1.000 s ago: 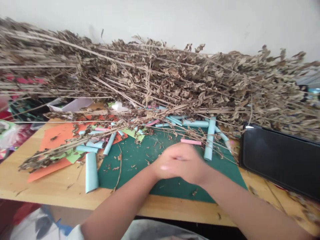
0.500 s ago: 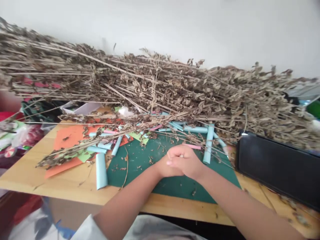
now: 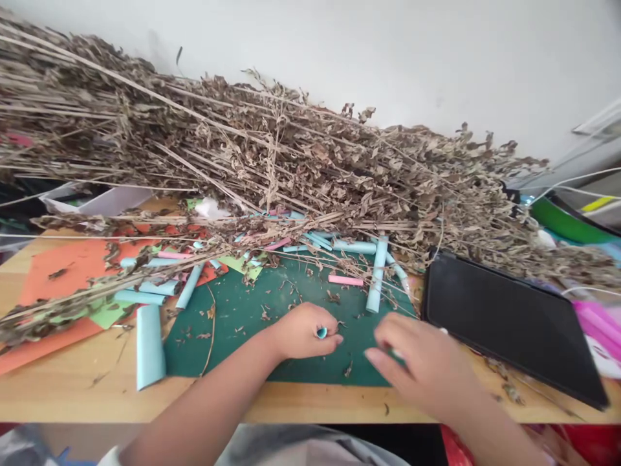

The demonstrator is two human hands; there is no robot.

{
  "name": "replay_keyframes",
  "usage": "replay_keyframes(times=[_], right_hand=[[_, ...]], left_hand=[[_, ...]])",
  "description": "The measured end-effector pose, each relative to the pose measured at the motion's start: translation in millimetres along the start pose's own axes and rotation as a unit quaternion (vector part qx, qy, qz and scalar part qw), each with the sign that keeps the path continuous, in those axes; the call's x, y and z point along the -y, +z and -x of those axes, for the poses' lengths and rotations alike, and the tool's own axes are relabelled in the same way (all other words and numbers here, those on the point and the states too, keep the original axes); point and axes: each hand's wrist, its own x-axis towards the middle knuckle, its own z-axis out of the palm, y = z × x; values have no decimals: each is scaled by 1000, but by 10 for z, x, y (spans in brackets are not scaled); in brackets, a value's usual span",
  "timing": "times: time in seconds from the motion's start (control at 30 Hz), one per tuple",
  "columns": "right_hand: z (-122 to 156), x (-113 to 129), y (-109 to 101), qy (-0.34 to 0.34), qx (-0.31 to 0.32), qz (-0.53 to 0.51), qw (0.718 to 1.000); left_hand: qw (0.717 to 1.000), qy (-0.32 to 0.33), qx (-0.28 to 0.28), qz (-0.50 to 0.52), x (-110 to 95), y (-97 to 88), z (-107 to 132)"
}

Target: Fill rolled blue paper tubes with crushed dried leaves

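Observation:
My left hand (image 3: 306,331) is a closed fist above the green mat (image 3: 233,304). It is wrapped around a rolled blue paper tube (image 3: 321,332), whose round open end shows beside the thumb. Apart from it, to the right, my right hand (image 3: 417,356) is slightly blurred, its fingers curled and the thumb parted from the forefinger. A small pale thing (image 3: 398,354) shows inside that hand; its kind cannot be made out. Beyond my hands lie a pink paper roll (image 3: 345,280) and a long blue paper roll (image 3: 377,275).
Dried leafy stems (image 3: 310,162) are heaped along the wall. A black tablet (image 3: 514,323) lies at the right. More blue rolls, a wide blue paper tube (image 3: 149,349) and orange paper (image 3: 68,265) cover the left of the wooden table (image 3: 87,388).
My hands were clasped together and are now apart, the right one drawn to the right. The blue tube's end now shows in my left fist. The view has shifted right.

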Motion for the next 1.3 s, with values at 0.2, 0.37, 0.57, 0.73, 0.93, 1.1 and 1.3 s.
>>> replay_keyframes(times=[0.2,0.37,0.57,0.73,0.93,1.1,1.3], right_hand=[[-6,-153,656,22,17,80,996],[73,-200,697,19,-69,38,997],[-36,-46,570,-24,-117,-43,992],[-136,189,537,-76,-118,-205,969],[-258,493,443,-187,-129,-323,919],[-283,581,268,-209,-139,-352,902],[-268,596,91,-249,-128,-394,876]], left_hand=[[991,69,-27,-115,-30,-30,2],[991,74,-52,-99,-45,-48,12],[990,112,-84,-6,-240,-11,52],[933,-54,-221,279,-473,-19,35],[666,-242,-273,650,-808,-204,93],[614,-205,-272,712,-1078,-203,279],[698,-200,-289,624,-1160,-117,358]])
